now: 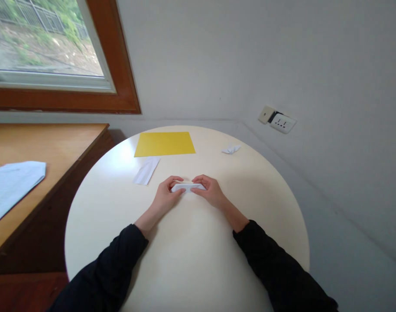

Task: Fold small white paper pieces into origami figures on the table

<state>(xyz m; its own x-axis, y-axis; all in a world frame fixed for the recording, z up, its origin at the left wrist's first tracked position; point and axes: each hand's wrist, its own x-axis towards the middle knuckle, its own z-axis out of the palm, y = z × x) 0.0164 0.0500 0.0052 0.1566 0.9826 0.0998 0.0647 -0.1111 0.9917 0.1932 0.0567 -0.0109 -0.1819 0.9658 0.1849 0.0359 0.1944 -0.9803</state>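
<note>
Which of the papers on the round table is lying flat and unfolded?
The yellow sheet at the far side. The white piece near it is folded narrow, the small white one looks crumpled or folded, and both hands hold a folded white strip.

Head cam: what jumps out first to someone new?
The yellow sheet of paper at the far side of the round cream table. Nearer, at mid-table, the left hand and right hand pinch the two ends of a small folded white paper.
</note>
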